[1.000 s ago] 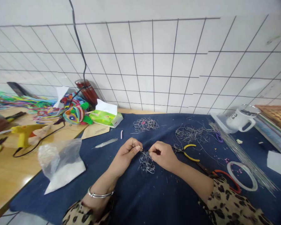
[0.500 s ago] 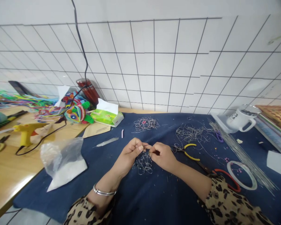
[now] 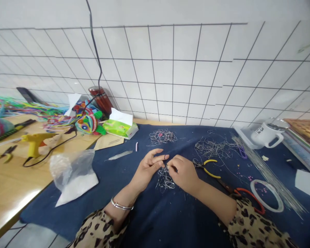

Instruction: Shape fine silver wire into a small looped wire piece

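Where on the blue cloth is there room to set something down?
Mostly bare cloth: between plastic bag and left forearm; between both forearms, nearer than the wire tangle. Crowded: right side, with pliers, scissors, coil, straight wires.

A wooden desk (image 3: 5, 193) showed at frame left, blue cloth (image 3: 193, 224) over its middle and right; the wood bore a yellow glue gun (image 3: 34, 143); the cloth bore a plastic bag (image 3: 74, 182) at lower left, a wire tangle (image 3: 162, 137) near centre, straight wires (image 3: 268, 172) at right.

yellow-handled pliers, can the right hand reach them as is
Probably yes: the yellow-handled pliers lie beside the right hand, handles uncovered, though its fingers appear to pinch the wire tangle.
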`<state>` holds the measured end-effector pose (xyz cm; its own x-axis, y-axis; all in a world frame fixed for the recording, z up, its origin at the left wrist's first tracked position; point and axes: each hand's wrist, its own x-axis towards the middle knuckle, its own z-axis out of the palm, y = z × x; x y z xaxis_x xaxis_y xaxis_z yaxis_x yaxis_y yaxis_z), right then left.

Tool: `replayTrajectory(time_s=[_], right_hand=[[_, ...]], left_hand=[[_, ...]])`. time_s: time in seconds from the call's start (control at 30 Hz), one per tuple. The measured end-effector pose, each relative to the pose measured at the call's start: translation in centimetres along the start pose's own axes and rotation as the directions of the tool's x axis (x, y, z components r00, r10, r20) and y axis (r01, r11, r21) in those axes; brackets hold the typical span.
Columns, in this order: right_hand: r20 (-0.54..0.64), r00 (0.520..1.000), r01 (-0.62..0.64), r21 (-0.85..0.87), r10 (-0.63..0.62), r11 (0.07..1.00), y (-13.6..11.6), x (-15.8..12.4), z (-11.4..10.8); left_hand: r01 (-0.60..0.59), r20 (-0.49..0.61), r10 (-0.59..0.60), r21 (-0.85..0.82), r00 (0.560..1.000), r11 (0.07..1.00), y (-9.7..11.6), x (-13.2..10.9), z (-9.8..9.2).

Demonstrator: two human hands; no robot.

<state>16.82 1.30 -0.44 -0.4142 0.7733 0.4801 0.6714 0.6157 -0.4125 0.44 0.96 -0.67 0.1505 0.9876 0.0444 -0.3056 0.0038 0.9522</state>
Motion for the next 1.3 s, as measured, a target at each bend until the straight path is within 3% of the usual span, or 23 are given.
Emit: replayTrajectory(time_s=[0.17,0.37,0.6,0.8,1.0,1.3], right_hand=[[0.054,0.962,0.271,-0.249,-0.266,0.93,-0.8,-0.5,-0.2],[0.142,0.906,0.422,-0.311,-0.398,0.851,-1.3,0.0,-1.0],[0.161,0.905,0.424,-0.271,-0.393,0.864,-0.9,0.3,-1.3],[0.071,0.937,0.35,-0.201,-0.342,0.915,-0.4,-0.1,-0.9],[-0.014,0.92,0.378,-0.225,-0.391,0.898,-0.2,-0.2,-1.0],[-0.018,0.9,0.422,-0.209,-0.435,0.882,0.1,0.0,-0.8]], left_hand=[[-0.03,-0.058,0.038,0.132,0.998,0.991,-0.1,-0.2,0.0],[0.008,-0.141,0.016,0.173,0.99,0.985,-0.4,-0.3,0.1],[0.065,-0.055,-0.057,0.153,0.997,0.986,-0.2,0.1,-0.7],[0.063,0.021,-0.069,0.214,0.997,0.975,0.3,0.3,-1.5],[0.074,0.042,-0.093,0.333,0.995,0.94,1.2,0.1,-1.7],[-0.106,0.163,0.002,0.633,0.987,0.767,2.4,-0.2,-1.5]])
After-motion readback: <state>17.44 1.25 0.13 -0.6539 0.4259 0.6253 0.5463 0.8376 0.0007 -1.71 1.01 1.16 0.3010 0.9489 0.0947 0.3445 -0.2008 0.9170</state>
